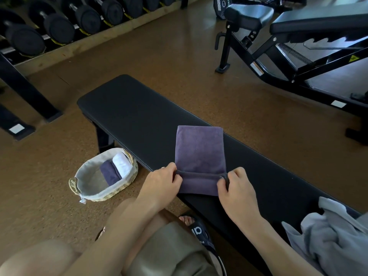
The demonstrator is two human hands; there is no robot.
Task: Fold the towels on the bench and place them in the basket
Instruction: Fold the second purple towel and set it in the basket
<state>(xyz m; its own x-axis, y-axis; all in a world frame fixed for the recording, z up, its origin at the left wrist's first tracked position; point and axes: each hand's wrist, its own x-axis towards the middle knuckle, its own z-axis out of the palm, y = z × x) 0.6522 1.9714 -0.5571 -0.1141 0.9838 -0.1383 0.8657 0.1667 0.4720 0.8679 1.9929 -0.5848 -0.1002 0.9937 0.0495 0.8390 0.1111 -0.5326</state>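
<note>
A purple towel (pixel 200 150) lies folded into a narrow strip across the black flat bench (pixel 129 116). My left hand (pixel 163 182) pinches its near left corner and my right hand (pixel 236 186) pinches its near right corner, lifting a fold at the near end. A crumpled grey towel (pixel 334 236) sits on the bench at the lower right. On the floor to the left stands a woven basket (pixel 89 176) with a cloth lining, holding a folded dark purple towel (pixel 110 173) and a folded white towel (pixel 121 163).
A dumbbell rack (pixel 59 26) runs along the back left. An adjustable incline bench (pixel 298 36) stands at the back right. Brown floor (pixel 179 56) stretches between them. My knees and a sandalled foot (pixel 197 228) are beside the bench's near edge.
</note>
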